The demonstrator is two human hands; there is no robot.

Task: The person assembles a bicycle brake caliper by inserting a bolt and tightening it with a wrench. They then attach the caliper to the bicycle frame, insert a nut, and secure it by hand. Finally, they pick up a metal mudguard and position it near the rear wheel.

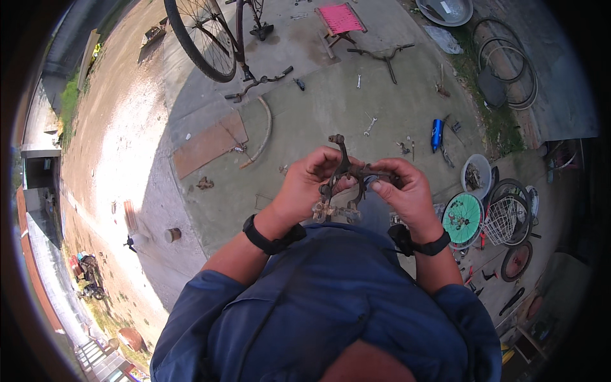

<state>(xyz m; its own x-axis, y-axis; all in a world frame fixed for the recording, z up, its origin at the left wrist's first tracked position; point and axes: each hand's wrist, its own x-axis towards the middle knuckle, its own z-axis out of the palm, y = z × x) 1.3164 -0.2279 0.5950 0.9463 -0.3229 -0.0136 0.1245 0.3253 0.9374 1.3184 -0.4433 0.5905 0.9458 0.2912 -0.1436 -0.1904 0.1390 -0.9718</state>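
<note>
In front of my body, a dark, worn metal bicycle part [341, 153] with arms and clamps is held between both hands. My left hand [304, 184] has its fingers curled round the left side of it. My right hand [401, 188] pinches the right end between thumb and fingers. Lighter, dull metal fittings [324, 212] hang at the lower end, just above my blue shirt. Some of my left fingertips are hidden behind the part.
Around me lie a bicycle frame with wheel [200, 38], pink folding stool [336, 19], handlebar [385, 57], wrench [371, 127], blue bottle [436, 135], brown board [203, 146], bucket [477, 162], green-disc wheel [459, 218], wire basket [505, 219], tyres [509, 70] and several scattered tools.
</note>
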